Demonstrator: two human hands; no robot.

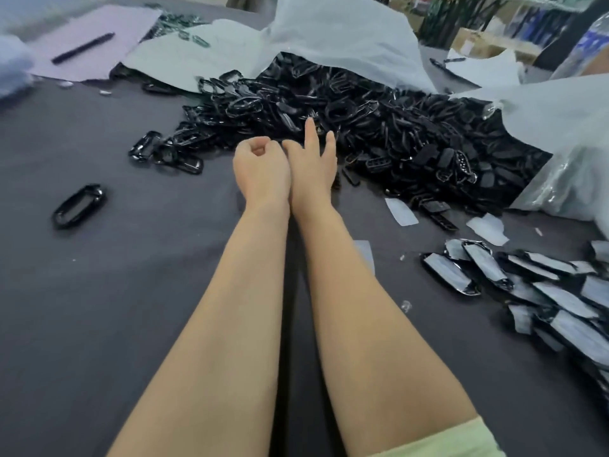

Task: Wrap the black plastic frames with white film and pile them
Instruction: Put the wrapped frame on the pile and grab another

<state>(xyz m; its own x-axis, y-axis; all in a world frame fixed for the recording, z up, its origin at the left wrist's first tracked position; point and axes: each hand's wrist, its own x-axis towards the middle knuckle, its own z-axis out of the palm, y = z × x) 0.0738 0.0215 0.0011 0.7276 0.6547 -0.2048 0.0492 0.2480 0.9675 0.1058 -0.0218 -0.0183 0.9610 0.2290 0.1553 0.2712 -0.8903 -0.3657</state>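
- The left hand (262, 166) is clenched in a loose fist with nothing seen in it. It touches the right hand (311, 163), which is released, with its forefinger straight, at the near edge of the heap of loose black oval plastic frames (362, 127).
- A pale green sleeve (461, 437) covers the right upper arm.
- One black oval frame (79, 206) lies alone, well left of the heap, its long axis running from near-left to far-right.
- Right of and nearer than the heap sits a pile of frames wrapped in white film (527, 285), most slanting from far-left to near-right.
- Small white film pieces (400, 211) lie just before the heap.
- Large crumpled white sheets (346, 34) cover the heap's far side.
- All rests on a dark grey table (131, 324).
- Far left of the heap, a black pen (84, 47) lies on lilac paper (99, 28).
- Blurred cardboard boxes (471, 41) stand behind the heap.
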